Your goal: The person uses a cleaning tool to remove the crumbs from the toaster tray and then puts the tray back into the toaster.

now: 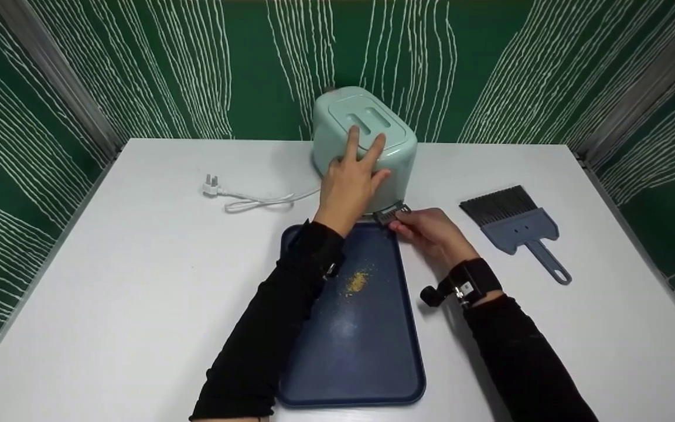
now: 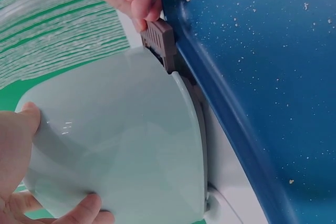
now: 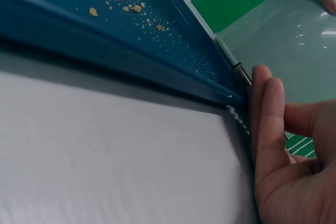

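A mint-green toaster [image 1: 367, 135] stands at the back of the table, two slots in its top. My left hand [image 1: 349, 184] rests on it with fingers spread over the top and near side. At the toaster's lower edge, a dark slotted crumb tray [image 1: 392, 214] sticks out at the corner; its inner part is hidden. My right hand [image 1: 431, 231] pinches the crumb tray's outer end between thumb and fingers, also seen in the left wrist view. Directly in front lies a blue serving tray [image 1: 367, 346] with a small heap of yellowish crumbs [image 1: 357, 282] on it.
A brush [image 1: 519, 225] with black bristles and a blue-grey handle lies at the right. To the left, the white power cord [image 1: 261, 201] with its plug [image 1: 211, 186] trails from the toaster. Green walls with white streaks edge the white table [image 1: 138, 293].
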`<move>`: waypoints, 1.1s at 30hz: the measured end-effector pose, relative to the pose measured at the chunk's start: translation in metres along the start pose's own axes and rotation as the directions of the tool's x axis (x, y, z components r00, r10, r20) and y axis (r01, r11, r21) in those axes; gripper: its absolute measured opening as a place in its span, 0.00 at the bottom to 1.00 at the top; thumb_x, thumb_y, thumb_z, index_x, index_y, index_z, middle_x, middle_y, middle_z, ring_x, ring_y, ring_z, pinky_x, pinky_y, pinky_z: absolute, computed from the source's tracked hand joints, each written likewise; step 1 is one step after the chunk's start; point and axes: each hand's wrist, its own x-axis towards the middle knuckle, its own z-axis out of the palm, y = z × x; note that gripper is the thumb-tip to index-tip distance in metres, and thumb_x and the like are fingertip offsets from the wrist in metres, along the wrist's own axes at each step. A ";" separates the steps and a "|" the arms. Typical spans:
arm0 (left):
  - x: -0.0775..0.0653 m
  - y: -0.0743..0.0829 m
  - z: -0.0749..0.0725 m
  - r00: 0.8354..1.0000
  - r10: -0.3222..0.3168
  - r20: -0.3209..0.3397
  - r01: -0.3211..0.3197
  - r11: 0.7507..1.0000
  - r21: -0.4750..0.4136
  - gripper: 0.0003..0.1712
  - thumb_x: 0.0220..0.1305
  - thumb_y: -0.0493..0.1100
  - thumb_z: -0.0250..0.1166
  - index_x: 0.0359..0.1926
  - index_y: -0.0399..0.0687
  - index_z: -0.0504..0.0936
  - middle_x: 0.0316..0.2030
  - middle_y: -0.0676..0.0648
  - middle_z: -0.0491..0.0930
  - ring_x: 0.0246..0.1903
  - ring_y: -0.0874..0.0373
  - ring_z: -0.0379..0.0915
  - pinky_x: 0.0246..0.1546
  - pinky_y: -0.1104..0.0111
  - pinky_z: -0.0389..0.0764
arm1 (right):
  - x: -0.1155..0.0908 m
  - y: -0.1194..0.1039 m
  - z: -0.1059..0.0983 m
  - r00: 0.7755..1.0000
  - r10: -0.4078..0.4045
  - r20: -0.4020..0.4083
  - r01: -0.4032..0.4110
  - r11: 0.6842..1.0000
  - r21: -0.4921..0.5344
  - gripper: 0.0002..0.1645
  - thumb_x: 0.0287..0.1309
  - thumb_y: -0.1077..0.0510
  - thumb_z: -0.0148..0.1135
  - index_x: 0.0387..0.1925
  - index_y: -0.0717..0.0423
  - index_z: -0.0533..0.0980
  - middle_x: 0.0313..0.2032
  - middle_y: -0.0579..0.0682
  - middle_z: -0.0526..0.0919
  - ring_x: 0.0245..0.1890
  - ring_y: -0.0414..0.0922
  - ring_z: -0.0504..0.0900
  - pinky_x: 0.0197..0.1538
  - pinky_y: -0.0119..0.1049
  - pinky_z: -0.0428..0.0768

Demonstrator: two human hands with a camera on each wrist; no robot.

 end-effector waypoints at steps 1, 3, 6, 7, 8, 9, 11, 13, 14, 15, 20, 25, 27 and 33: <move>0.000 0.000 0.000 1.000 0.000 0.002 0.000 1.000 -0.001 0.37 0.79 0.64 0.58 0.83 0.67 0.63 0.85 0.35 0.53 0.47 0.36 0.85 0.51 0.50 0.87 | 0.000 0.000 0.001 1.000 -0.003 -0.001 0.003 1.000 0.001 0.18 0.78 0.66 0.57 0.31 0.61 0.86 0.23 0.49 0.90 0.21 0.34 0.88 0.32 0.19 0.84; 0.000 0.000 0.000 1.000 0.001 0.005 -0.001 1.000 -0.004 0.37 0.80 0.64 0.57 0.83 0.66 0.63 0.85 0.35 0.53 0.47 0.36 0.85 0.52 0.50 0.87 | 0.001 0.000 0.001 1.000 -0.007 0.001 0.007 1.000 0.004 0.18 0.78 0.66 0.57 0.30 0.61 0.86 0.22 0.49 0.90 0.21 0.34 0.87 0.31 0.19 0.84; 0.000 -0.002 0.000 1.000 -0.001 -0.001 0.001 1.000 -0.002 0.37 0.80 0.63 0.58 0.83 0.66 0.63 0.84 0.35 0.53 0.48 0.36 0.85 0.51 0.50 0.87 | 0.003 0.001 0.004 1.000 -0.009 -0.011 0.010 1.000 0.002 0.18 0.78 0.66 0.57 0.30 0.61 0.86 0.22 0.49 0.89 0.21 0.33 0.87 0.31 0.19 0.84; -0.001 -0.002 -0.001 1.000 -0.002 -0.006 0.002 1.000 0.002 0.37 0.80 0.63 0.58 0.83 0.66 0.64 0.84 0.35 0.53 0.47 0.36 0.85 0.51 0.50 0.87 | 0.003 0.000 0.005 1.000 -0.010 -0.013 0.010 1.000 0.002 0.18 0.78 0.66 0.58 0.30 0.61 0.86 0.22 0.49 0.90 0.21 0.33 0.87 0.31 0.19 0.84; -0.001 -0.003 -0.001 1.000 -0.002 -0.011 0.002 1.000 0.009 0.37 0.80 0.63 0.58 0.83 0.66 0.64 0.84 0.35 0.53 0.47 0.37 0.85 0.50 0.50 0.87 | 0.004 0.000 0.006 1.000 -0.013 -0.016 0.013 1.000 -0.005 0.17 0.78 0.66 0.58 0.30 0.61 0.87 0.22 0.49 0.90 0.21 0.33 0.87 0.31 0.19 0.84; -0.001 -0.003 -0.001 1.000 -0.001 -0.015 0.002 1.000 0.015 0.36 0.80 0.63 0.58 0.83 0.66 0.64 0.84 0.36 0.54 0.46 0.37 0.85 0.50 0.50 0.87 | 0.004 0.001 0.006 1.000 -0.017 -0.021 0.017 1.000 -0.009 0.17 0.78 0.65 0.58 0.31 0.61 0.87 0.22 0.48 0.90 0.21 0.33 0.87 0.31 0.19 0.84; -0.002 -0.003 0.000 1.000 0.001 -0.018 -0.001 1.000 0.021 0.36 0.80 0.63 0.58 0.83 0.66 0.64 0.84 0.36 0.54 0.45 0.37 0.85 0.50 0.50 0.87 | 0.005 0.001 0.008 0.999 -0.029 -0.031 0.028 0.999 -0.022 0.17 0.78 0.64 0.59 0.31 0.61 0.87 0.23 0.48 0.90 0.21 0.32 0.87 0.32 0.19 0.83; -0.002 -0.003 0.000 1.000 0.009 -0.016 -0.009 1.000 0.020 0.36 0.80 0.63 0.57 0.83 0.66 0.63 0.84 0.35 0.54 0.45 0.38 0.85 0.49 0.50 0.87 | 0.006 0.000 0.008 0.998 -0.039 -0.041 0.037 0.998 -0.044 0.17 0.78 0.63 0.59 0.31 0.60 0.88 0.23 0.47 0.91 0.21 0.31 0.86 0.32 0.19 0.83; -0.002 -0.003 0.001 1.000 0.014 -0.016 -0.013 1.000 0.017 0.36 0.81 0.63 0.57 0.84 0.65 0.63 0.84 0.35 0.54 0.45 0.38 0.85 0.49 0.50 0.87 | 0.007 0.001 0.009 0.998 -0.043 -0.049 0.040 0.998 -0.057 0.17 0.78 0.63 0.59 0.31 0.60 0.88 0.23 0.46 0.91 0.21 0.31 0.86 0.31 0.18 0.83; -0.002 -0.002 0.001 1.000 0.016 -0.016 -0.016 1.000 0.015 0.36 0.81 0.63 0.57 0.84 0.65 0.63 0.84 0.35 0.54 0.46 0.38 0.85 0.49 0.51 0.88 | 0.007 0.001 0.008 0.998 -0.045 -0.052 0.042 0.997 -0.062 0.17 0.78 0.62 0.59 0.32 0.60 0.88 0.24 0.46 0.91 0.21 0.31 0.86 0.31 0.19 0.83; -0.002 -0.002 0.001 1.000 0.019 -0.019 -0.018 0.999 0.031 0.36 0.80 0.63 0.57 0.83 0.65 0.63 0.84 0.35 0.54 0.46 0.38 0.85 0.48 0.51 0.88 | 0.009 0.000 0.007 0.999 -0.026 -0.042 0.022 0.996 -0.090 0.17 0.79 0.61 0.59 0.33 0.59 0.88 0.24 0.46 0.91 0.21 0.31 0.86 0.31 0.19 0.83; -0.002 -0.002 0.002 0.999 0.024 -0.029 -0.023 0.999 0.031 0.36 0.80 0.63 0.57 0.83 0.65 0.64 0.84 0.35 0.55 0.44 0.38 0.85 0.47 0.51 0.87 | 0.007 -0.003 0.002 1.000 0.026 -0.016 -0.028 0.991 -0.133 0.18 0.79 0.58 0.60 0.31 0.57 0.87 0.22 0.44 0.88 0.19 0.31 0.83 0.28 0.19 0.81; -0.002 -0.002 0.002 0.999 0.026 -0.031 -0.025 0.999 0.025 0.36 0.80 0.63 0.57 0.83 0.65 0.64 0.84 0.35 0.54 0.44 0.38 0.85 0.47 0.51 0.87 | 0.006 -0.004 0.001 0.999 0.045 -0.019 -0.048 0.987 -0.156 0.18 0.78 0.57 0.61 0.30 0.57 0.86 0.19 0.42 0.85 0.17 0.30 0.80 0.25 0.18 0.78; -0.002 -0.001 0.001 1.000 0.015 -0.007 -0.015 1.000 0.002 0.36 0.80 0.63 0.57 0.84 0.65 0.63 0.84 0.36 0.53 0.45 0.38 0.84 0.49 0.50 0.86 | 0.005 -0.003 0.004 0.998 0.038 -0.042 -0.046 0.977 -0.206 0.15 0.78 0.56 0.62 0.31 0.56 0.83 0.17 0.39 0.79 0.16 0.29 0.73 0.20 0.19 0.72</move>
